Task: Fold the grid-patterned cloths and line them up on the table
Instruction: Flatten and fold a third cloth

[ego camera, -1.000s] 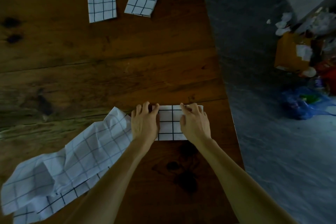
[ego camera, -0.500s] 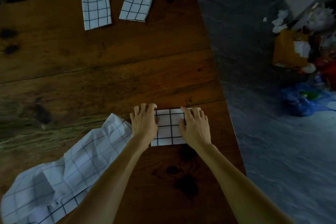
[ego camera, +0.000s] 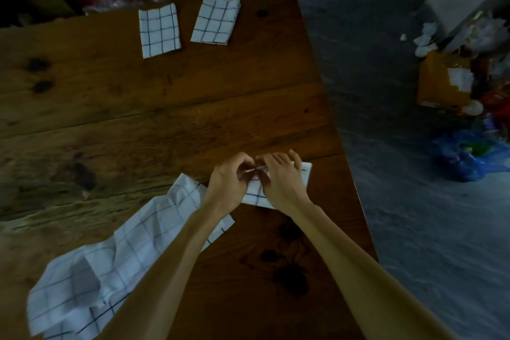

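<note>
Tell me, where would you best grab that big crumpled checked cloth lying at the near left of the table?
Probably by the corner that points toward the hands. The unfolded cloth lies rumpled, with its near-left end bunched in folds, while this far corner lies flat on the wooden table with free edges. Coming from the far right side, the left hand could pinch it and pull the cloth out flat.

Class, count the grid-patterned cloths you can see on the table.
4: two folded cloths at the far edge, one under both hands, one loose cloth near left. None seems hidden.
</note>
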Demonstrator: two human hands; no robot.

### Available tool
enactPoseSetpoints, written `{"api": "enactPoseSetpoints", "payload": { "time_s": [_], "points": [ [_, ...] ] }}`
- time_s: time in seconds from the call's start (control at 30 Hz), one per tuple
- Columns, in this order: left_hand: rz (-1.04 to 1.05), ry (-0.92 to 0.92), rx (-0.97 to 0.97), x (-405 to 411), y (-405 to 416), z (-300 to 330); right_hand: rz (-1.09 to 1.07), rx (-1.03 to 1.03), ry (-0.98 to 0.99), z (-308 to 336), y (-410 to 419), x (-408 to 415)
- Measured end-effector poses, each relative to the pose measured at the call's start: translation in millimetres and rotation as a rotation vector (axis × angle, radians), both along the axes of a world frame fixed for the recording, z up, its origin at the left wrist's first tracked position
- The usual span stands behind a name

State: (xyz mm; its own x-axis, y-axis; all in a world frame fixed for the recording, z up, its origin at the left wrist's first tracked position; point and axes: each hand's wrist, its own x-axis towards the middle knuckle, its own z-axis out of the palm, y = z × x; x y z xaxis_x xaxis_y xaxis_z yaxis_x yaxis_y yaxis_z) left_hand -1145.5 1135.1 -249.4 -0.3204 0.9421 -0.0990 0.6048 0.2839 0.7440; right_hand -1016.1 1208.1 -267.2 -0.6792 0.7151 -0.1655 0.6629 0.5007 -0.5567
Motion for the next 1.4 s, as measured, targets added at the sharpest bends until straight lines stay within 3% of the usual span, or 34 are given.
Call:
{"api": "enactPoseSetpoints", "payload": {
  "time_s": [0.1,0.2,0.43,0.67,1.07,1.4],
  "points": [
    [0.101,0.006,0.122,-13,-10,30,-0.113,-0.190,0.192,33,-1,-5],
    [0.163,-0.066,0.115,-31,-29,62,-0.211,-0.412,0.395,77,-10,-2],
    [0.235,-0.225,0.329,-29,-78,144,-0.236,-0.415,0.598,150,-53,-2],
    [0.288,-0.155,0.553,-22,-139,203,-0.209,-0.308,0.812,209,-109,-4],
    [0.343,-0.104,0.640,-28,-199,223,-0.162,-0.288,0.867,233,-165,-14],
    [0.223,-0.082,0.658,-33,-192,219,-0.218,-0.232,0.839,236,-165,-2]
  ]
}}
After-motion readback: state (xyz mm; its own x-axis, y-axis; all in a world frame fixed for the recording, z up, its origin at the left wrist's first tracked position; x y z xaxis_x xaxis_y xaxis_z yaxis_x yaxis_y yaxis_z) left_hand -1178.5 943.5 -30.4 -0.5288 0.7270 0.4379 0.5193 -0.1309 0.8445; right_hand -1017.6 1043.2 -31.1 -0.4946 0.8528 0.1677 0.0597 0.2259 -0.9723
